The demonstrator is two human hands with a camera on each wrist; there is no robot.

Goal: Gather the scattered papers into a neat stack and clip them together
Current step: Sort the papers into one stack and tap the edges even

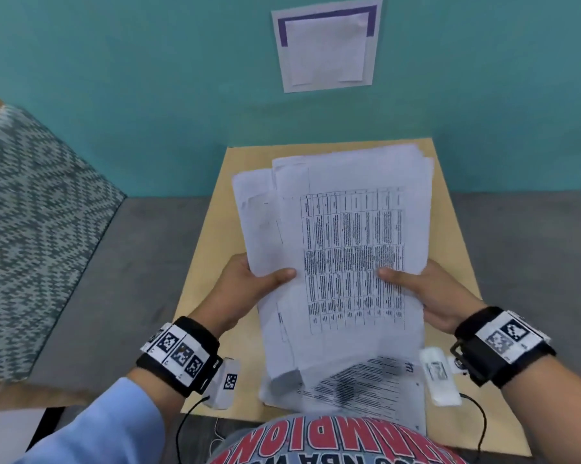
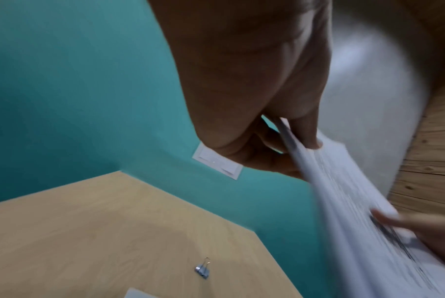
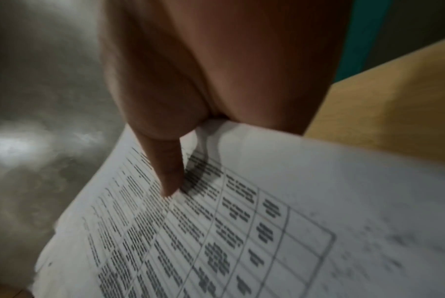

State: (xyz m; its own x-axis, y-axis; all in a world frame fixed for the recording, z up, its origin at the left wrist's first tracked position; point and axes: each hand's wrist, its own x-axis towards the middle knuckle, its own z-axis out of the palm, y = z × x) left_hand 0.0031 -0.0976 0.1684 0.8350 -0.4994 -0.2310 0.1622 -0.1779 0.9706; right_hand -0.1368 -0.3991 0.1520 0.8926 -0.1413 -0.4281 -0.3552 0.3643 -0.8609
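Two hands, left hand [image 1: 249, 279] and right hand [image 1: 430, 293]: each grip clamped on an uneven sheaf of printed papers [image 1: 346, 249]. Below the grips, pale wood-grain tabletop [image 1: 212, 249] against a teal wall [image 1: 148, 95]. Small metal binder clip [image 2: 203, 269] on the tabletop under the left grip.

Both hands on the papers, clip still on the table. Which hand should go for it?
Probably left. The binder clip shows on the table only in the left wrist view, below the left hand. Right hand could hold the papers.
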